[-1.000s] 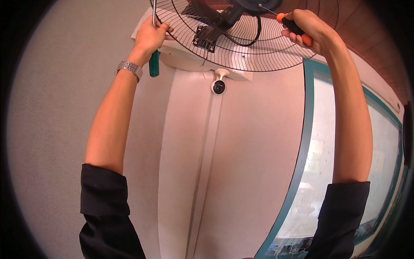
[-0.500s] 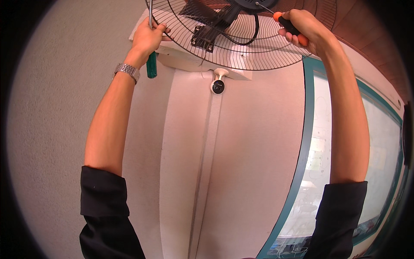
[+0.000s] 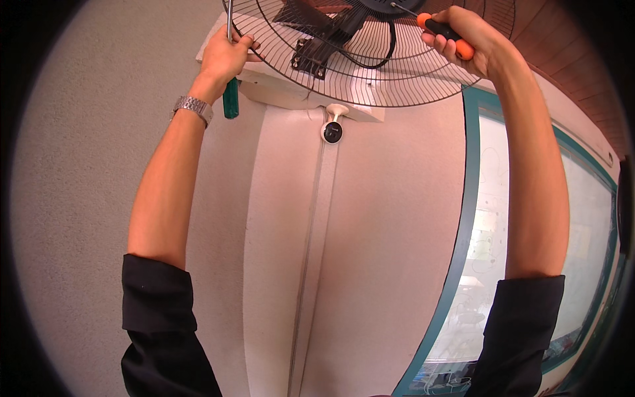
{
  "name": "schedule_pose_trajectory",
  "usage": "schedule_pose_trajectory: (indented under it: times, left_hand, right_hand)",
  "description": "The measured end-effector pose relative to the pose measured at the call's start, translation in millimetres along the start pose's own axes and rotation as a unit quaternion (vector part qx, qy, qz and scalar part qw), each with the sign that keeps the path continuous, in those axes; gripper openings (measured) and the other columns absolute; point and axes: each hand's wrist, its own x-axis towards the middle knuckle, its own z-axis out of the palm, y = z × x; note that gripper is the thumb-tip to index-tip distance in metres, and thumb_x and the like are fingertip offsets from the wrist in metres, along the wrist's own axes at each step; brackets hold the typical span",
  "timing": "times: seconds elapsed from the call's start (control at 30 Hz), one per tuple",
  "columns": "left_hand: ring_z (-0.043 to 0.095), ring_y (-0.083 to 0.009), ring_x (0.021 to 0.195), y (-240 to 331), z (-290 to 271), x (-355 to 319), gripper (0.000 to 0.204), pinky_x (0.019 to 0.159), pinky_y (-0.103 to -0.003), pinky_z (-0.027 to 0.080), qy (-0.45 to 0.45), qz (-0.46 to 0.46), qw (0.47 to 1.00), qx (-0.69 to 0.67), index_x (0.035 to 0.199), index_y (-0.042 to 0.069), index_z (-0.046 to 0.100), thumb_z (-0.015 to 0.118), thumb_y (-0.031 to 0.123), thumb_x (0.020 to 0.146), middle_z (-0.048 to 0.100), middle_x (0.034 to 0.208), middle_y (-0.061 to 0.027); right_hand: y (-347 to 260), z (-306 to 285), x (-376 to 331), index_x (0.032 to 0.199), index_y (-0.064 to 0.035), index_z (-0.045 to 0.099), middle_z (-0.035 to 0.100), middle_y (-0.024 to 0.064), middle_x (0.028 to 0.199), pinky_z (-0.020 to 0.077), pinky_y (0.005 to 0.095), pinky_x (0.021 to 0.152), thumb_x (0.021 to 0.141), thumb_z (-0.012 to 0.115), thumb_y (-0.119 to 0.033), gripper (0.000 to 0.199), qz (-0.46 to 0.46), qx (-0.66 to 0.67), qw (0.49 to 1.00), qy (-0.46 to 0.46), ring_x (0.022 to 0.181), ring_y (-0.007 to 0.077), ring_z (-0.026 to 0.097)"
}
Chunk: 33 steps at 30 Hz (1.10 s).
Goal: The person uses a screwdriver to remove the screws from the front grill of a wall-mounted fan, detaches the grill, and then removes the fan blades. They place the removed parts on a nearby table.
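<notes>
A wall fan (image 3: pixel 380 6) with a round dark wire grille fills the top of the view, its upper part cut off. My left hand (image 3: pixel 223 58) is closed at the grille's left rim. In it is a screwdriver (image 3: pixel 231 99) with a green handle pointing down and a metal shaft rising upward. My right hand (image 3: pixel 473 38) grips an orange-and-black screwdriver (image 3: pixel 442 30), its shaft reaching left to the dark round centre of the fan. The tip is at or close to a small spot there; a screw head cannot be made out.
Behind the grille, a black bracket (image 3: pixel 309 59) and cable hold to a white beam (image 3: pixel 281 92). Below hangs a small white camera (image 3: pixel 333 132) with a black front. A cable duct (image 3: pixel 311 264) runs down the wall. At right stands a teal-framed window (image 3: pixel 471 152).
My right hand has turned a little and shifted slightly, with the orange-and-black screwdriver's handle higher. My left hand stays at the rim almost unmoved.
</notes>
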Motion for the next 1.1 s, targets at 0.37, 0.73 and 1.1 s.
schedule_pose_trajectory:
  times: [0.37, 0.73, 1.1]
  left_hand:
    - [0.075, -0.0168, 0.094, -1.8, 0.7, 2.8, 0.014, 0.054, -0.021, 0.044, -0.007, -0.004, 1.0, -0.02, 0.099, 0.009, 0.052, 0.053, 0.022, 0.105, 0.074, 0.108, -0.011]
    - [0.075, -0.0154, 0.094, -2.3, -0.4, -2.4, 0.014, 0.054, -0.02, 0.043, 0.001, 0.02, 1.0, 0.002, 0.099, 0.009, 0.054, 0.052, 0.022, 0.105, 0.074, 0.108, -0.0106]
    - [0.075, -0.0162, 0.092, -3.2, -0.7, -3.0, 0.014, 0.053, -0.021, 0.044, 0.009, 0.031, 0.999, -0.004, 0.096, 0.01, 0.053, 0.052, 0.021, 0.104, 0.074, 0.108, -0.0111]
  right_hand:
    - [-8.5, -7.2, 15.7, 0.112, 0.0083, 0.047, 0.065, 0.0142, 0.077, 0.0503, 0.0164, 0.038, 0.1, 0.043, -0.012, 0.024, 0.092, 0.175, 0.98, -0.036, 0.052, 0.0088, 0.059]
    - [-25.0, 16.8, 11.3, 0.089, -0.0009, 0.053, 0.06, 0.015, 0.073, 0.0468, 0.0253, 0.039, 0.1, 0.036, -0.008, 0.021, 0.072, -0.031, 0.996, -0.038, 0.047, 0.0142, 0.052]
    - [-2.9, 4.2, 9.7, 0.122, 0.0138, 0.046, 0.066, 0.0102, 0.076, 0.0513, 0.01, 0.039, 0.101, 0.045, -0.019, 0.039, -0.027, -0.073, 0.997, 0.0, 0.05, 0.0043, 0.059]
